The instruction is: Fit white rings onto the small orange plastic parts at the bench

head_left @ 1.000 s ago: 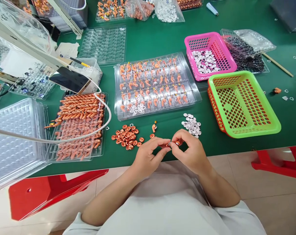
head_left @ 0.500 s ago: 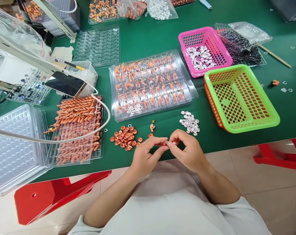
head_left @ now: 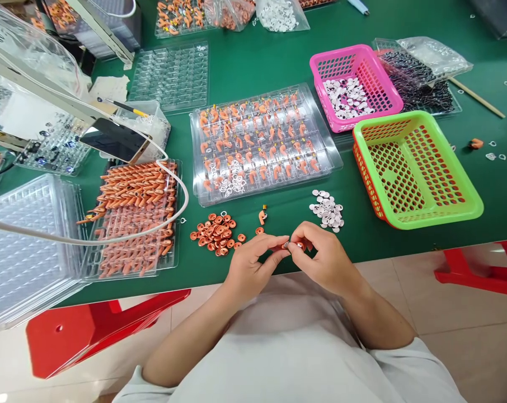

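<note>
Just past the table's front edge, my left hand (head_left: 253, 258) and my right hand (head_left: 323, 256) meet fingertip to fingertip. Thumb and forefinger of my left hand pinch a small round dark-and-white piece (head_left: 286, 245). My right fingers are closed around a small orange part (head_left: 300, 245), mostly covered by them. To the left lies a pile of orange round caps (head_left: 215, 234), and to the right a pile of white discs (head_left: 327, 210). One orange stem-shaped piece (head_left: 262, 215) and a single orange cap (head_left: 259, 230) lie just beyond my left fingers.
A clear tray (head_left: 329, 159) of orange parts and white rings lies ahead. Beyond the discs stand a green basket (head_left: 459, 196) and a pink basket (head_left: 329, 115). At left are a tray of orange stems (head_left: 131, 190), a phone (head_left: 114, 139), a white cable (head_left: 182, 193) and stacked trays (head_left: 22, 246).
Both hands keep nearly the same pinching pose, with only slight finger movement. The whole view has shifted a little.
</note>
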A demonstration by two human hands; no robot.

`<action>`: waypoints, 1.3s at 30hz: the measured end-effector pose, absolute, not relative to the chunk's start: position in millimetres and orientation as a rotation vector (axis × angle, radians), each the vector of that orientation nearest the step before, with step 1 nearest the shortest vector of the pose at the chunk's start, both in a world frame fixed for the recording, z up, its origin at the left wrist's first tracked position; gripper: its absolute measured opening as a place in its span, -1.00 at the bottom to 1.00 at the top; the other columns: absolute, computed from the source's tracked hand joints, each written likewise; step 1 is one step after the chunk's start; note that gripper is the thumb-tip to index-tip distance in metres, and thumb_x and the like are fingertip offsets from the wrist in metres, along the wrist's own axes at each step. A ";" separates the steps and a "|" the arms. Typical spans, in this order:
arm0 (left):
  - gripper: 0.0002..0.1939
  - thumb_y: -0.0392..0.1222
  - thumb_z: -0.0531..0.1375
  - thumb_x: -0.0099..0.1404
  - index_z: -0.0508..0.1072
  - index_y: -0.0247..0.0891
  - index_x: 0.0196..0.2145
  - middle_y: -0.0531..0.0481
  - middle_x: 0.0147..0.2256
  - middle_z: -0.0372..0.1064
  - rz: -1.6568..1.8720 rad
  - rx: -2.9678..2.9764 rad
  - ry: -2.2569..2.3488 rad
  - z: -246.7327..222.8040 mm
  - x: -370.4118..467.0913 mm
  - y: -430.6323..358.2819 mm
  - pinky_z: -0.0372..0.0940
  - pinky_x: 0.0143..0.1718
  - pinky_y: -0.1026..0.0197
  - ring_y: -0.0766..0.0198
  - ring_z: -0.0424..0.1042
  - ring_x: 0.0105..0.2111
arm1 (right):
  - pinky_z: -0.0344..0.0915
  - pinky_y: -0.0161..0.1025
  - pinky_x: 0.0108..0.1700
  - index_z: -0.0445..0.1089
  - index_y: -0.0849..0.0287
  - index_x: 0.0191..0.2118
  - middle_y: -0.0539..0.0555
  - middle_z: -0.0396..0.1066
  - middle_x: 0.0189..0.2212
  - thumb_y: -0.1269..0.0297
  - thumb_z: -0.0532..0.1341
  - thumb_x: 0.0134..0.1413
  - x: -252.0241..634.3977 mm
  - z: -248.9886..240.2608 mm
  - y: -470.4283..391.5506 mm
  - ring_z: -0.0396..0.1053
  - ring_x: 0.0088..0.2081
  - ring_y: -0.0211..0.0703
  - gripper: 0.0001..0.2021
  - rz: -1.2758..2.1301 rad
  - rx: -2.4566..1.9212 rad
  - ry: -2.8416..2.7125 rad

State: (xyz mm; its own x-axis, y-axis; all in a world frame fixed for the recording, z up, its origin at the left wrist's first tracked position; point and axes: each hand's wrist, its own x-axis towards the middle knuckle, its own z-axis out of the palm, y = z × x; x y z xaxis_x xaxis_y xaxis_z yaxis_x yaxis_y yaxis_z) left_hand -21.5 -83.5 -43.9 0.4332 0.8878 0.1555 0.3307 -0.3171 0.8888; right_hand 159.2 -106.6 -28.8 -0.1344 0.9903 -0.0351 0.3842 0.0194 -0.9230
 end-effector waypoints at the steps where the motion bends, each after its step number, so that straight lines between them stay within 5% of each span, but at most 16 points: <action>1: -0.77 -0.37 0.27 0.28 0.54 -0.22 -0.10 0.00 -0.31 0.56 0.845 1.871 1.029 -43.2 -21.3 -83.2 0.37 -0.25 0.28 0.31 0.50 -0.33 | 0.20 -0.29 -0.34 0.23 0.13 -0.40 -0.05 0.24 -0.43 0.44 0.13 0.18 159.7 -28.8 -106.6 0.23 -0.40 -0.27 -0.87 1.104 -1.430 -1.618; 39: -0.84 -0.30 0.27 0.29 0.55 -0.21 -0.16 -0.01 -0.35 0.56 0.830 1.853 1.098 -38.3 -20.3 -83.7 0.40 -0.29 0.25 0.28 0.53 -0.36 | 0.23 -0.28 -0.33 0.27 0.11 -0.36 -0.03 0.30 -0.43 0.40 0.14 0.16 156.5 -31.1 -108.6 0.26 -0.40 -0.24 -0.92 1.097 -1.445 -1.557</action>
